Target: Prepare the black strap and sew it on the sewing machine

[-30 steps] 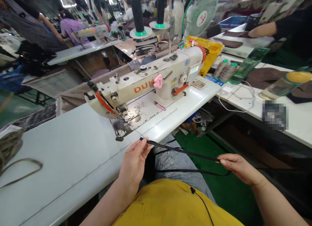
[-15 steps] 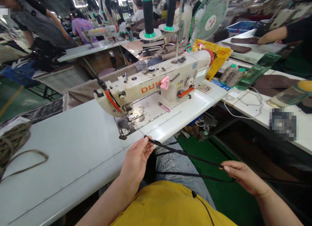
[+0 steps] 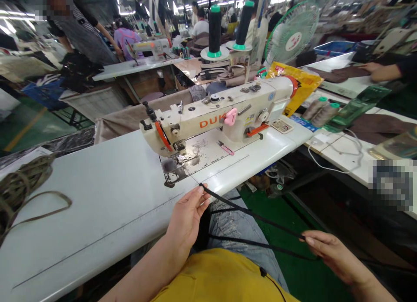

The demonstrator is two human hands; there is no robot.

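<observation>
My left hand [image 3: 187,217] pinches one end of a thin black strap [image 3: 252,214] at the front edge of the white sewing table [image 3: 97,206]. My right hand [image 3: 330,256] holds the same strap further along, low at the right above the green floor. The strap runs taut between the two hands, and a second length of it loops back below across my lap. A cream sewing machine [image 3: 218,115] with orange lettering stands on the table just beyond my left hand.
A pile of olive webbing [image 3: 22,185] lies at the table's left end. Pink snips [image 3: 226,147] rest on the machine bed. Two black thread cones [image 3: 215,31], a fan [image 3: 291,33], a yellow bag [image 3: 301,87] and another table with spools stand behind and right. Other workers sit further back.
My right hand has slid down and to the right along the strap, lengthening the stretch between my hands. The view has shifted left and down a little.
</observation>
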